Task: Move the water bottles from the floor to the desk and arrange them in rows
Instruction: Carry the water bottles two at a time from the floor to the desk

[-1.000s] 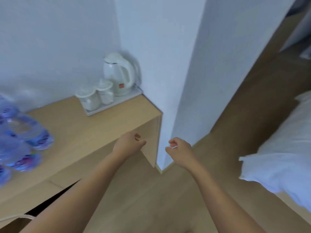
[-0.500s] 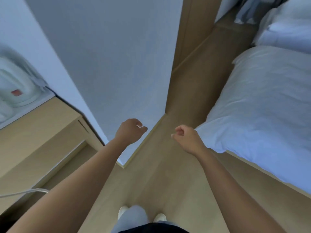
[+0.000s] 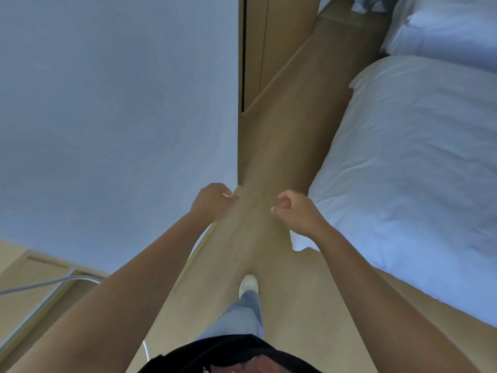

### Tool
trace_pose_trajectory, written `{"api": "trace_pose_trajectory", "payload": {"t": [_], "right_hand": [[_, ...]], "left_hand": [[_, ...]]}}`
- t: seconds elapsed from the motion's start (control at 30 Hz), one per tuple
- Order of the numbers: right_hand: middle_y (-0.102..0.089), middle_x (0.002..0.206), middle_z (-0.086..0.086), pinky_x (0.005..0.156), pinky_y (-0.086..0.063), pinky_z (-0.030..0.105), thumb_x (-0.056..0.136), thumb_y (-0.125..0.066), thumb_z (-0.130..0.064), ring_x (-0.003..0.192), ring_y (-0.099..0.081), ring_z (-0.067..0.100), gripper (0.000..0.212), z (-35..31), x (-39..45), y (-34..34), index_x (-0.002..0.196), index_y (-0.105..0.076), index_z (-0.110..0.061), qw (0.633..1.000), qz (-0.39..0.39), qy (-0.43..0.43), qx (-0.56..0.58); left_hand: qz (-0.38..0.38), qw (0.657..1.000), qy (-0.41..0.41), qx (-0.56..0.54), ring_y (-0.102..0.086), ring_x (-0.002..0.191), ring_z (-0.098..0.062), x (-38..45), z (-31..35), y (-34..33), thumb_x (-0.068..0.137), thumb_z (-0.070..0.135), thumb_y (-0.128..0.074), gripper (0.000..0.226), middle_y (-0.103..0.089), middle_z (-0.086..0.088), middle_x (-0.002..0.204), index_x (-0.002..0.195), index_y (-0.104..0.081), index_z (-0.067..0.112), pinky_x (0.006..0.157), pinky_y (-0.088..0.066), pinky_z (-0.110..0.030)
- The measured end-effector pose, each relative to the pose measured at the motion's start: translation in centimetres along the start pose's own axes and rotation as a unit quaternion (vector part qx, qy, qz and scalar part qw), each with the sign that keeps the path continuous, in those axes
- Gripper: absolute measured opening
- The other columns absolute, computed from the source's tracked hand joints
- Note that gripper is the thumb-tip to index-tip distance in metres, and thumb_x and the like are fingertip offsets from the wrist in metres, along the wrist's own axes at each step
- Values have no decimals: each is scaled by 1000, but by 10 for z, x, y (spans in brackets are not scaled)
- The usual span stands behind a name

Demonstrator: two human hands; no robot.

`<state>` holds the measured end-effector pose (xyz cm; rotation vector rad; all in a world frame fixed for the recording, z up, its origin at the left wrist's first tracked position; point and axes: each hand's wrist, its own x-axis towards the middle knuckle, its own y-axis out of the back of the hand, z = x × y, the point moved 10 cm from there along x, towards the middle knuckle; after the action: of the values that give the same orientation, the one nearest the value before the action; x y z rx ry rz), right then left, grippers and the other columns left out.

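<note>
Transit step, by my judgement: left hand (image 3: 213, 201) and right hand (image 3: 295, 214) hang loosely curled, each grip empty, above bare floor (image 3: 271, 146) between wall (image 3: 121, 117) and bed (image 3: 416, 170). No water bottles or table in view; next move calls for locating bottles on the floor

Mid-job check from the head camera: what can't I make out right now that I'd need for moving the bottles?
- Water bottles: none in the head view, neither on the floor nor elsewhere.
- Desk: only a corner shows lower left; the frame edge and left arm cut off its top.
- Left hand, right hand: loosely curled, holding nothing; palms face away.
- Floor ahead: hidden beyond the wall corner.
</note>
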<state>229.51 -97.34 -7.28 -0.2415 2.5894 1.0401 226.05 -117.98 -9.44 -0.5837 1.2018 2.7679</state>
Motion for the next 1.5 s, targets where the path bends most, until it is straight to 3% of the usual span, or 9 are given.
{"api": "trace_pose_trajectory", "payload": {"t": [0.37,0.53,0.63,0.7,0.9,1.03,1.17,1.3,1.5], "right_hand": [[-55,119,3,92,-48,35,90,-54,-34,103,-53,18,44,7,144,87,129,-45,-15,999,-6,-38,-24],[-55,123,2,84,-42,27,90,-52,-34,97,-49,13,45,10,214,104,131,-44,-17,999,-34,-32,-24],[-55,123,2,84,-42,27,90,-51,-34,98,-50,13,45,9,267,120,131,-45,-17,998,-52,-26,-39],[-56,124,2,89,-42,30,90,-51,-34,106,-53,17,45,3,305,134,131,-46,-17,997,-55,-15,-47],[-56,126,5,98,-41,35,90,-51,-32,116,-52,22,44,-18,399,165,131,-46,-16,989,-109,10,-102],[-57,126,7,97,-41,34,90,-52,-31,116,-53,24,44,-37,456,175,130,-48,-14,982,-132,35,-131],[-57,125,8,96,-41,31,89,-54,-31,115,-54,24,43,-61,511,173,128,-49,-12,977,-152,57,-140],[-58,124,6,87,-38,23,88,-56,-31,112,-54,20,44,-87,570,166,127,-50,-12,970,-171,84,-150],[-57,125,4,78,-37,23,87,-56,-34,103,-54,16,44,-139,668,171,126,-51,-14,965,-182,104,-155]], "left_hand": [[-24,1000,9,10,-49,68,3,155,84,-12,82,35,-60,18,-49,18,76,94,-60,22,73,-41,-25],[-28,999,16,43,-50,87,-11,215,110,-15,82,34,-59,23,-49,11,96,101,-61,21,77,-39,-25],[-22,999,14,47,-47,82,-12,261,136,-12,84,32,-56,8,-48,12,81,81,-54,24,63,-34,-20],[-9,999,18,29,-49,75,-10,294,154,-7,85,32,-55,11,-50,10,79,81,-56,22,59,-33,-18],[9,998,58,-24,-54,77,-17,373,185,-5,87,34,-53,21,-53,3,74,75,-52,17,72,-44,-26],[24,992,102,-73,-55,68,-16,411,188,-3,86,32,-54,34,-54,2,69,98,-63,2,64,-42,-25],[21,986,124,-107,-60,75,-16,448,193,-3,87,32,-57,49,-61,-2,84,131,-45,13,66,-44,-23],[39,987,136,-79,-62,69,-17,500,196,9,89,34,-55,60,-60,-4,100,141,-30,15,60,-48,-22],[44,979,179,-87,-59,107,-26,573,193,20,86,38,-55,67,-54,-10,128,144,-27,18,68,-44,-24]]}}
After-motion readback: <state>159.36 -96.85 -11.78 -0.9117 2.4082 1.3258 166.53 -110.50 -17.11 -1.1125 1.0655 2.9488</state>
